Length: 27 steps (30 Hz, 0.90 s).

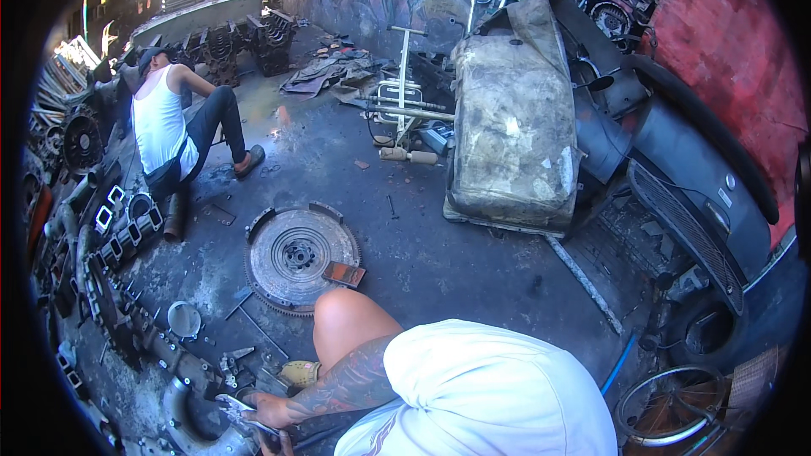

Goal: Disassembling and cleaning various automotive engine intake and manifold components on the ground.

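Low in the view, my right hand (269, 410) reaches out on a tattooed forearm and is closed on a silvery metal tool (233, 406); its exact kind is hard to make out. Just below it, only a few fingers of my left hand (277, 442) show at the lower edge, and I cannot see what they hold. Beside the hands lies a thick curved metal pipe (180, 409). A yellowish shoe (300, 373) is under my bent knee. Beyond the knee, a toothed flywheel (279, 266) lies flat on the floor with a small orange-brown box (344, 274) on its edge.
Engine parts (127, 228) crowd the left side. Another person (165, 114) in a white top crouches at the far left. A round metal cap (183, 319) and a long T-shaped rod (263, 331) lie nearby. A large grimy tank (515, 118), car bumpers (701, 177) and a wheel (672, 405) stand right.
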Available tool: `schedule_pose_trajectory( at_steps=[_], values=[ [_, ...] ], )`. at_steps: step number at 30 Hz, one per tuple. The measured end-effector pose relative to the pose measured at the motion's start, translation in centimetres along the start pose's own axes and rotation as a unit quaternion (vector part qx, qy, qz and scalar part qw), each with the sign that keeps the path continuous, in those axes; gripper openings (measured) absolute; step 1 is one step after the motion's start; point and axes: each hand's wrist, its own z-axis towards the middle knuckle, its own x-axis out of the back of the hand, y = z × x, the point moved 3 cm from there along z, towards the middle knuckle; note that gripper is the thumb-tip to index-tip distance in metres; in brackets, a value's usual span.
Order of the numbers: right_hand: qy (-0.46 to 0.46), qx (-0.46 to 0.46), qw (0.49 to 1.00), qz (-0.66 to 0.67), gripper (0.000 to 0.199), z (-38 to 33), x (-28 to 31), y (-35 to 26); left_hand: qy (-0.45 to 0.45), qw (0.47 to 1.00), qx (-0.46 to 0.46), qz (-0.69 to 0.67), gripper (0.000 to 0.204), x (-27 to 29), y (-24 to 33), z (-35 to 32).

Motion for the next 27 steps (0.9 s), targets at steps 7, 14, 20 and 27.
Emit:
schedule_pose_trajectory(
  at_steps=[7, 14, 20, 27],
  values=[
    [-0.003, -0.018, 0.999, 0.04, 0.029, -0.8, 0.2, -0.7, 0.069, 0.974, 0.077, -0.201, 0.062, 0.7, 5.0, 0.7],
    [-0.025, -0.015, 0.999, 0.035, 0.036, -0.2, 0.0, -0.2, 0.085, 0.958, 0.094, -0.256, 0.057, 0.9, 1.3, -1.0],
    [-0.027, 0.0, 0.998, 0.056, 0.032, 1.6, -1.1, 2.3, 0.026, 0.99, 0.047, -0.132, 0.053, 1.8, -0.7, -1.6],
    [-0.017, 0.024, 0.999, 0.023, 0.033, 1.8, -0.6, 2.8, 0.046, 0.994, 0.012, -0.103, 0.06, 0.8, -3.6, -2.0]
  ],
)
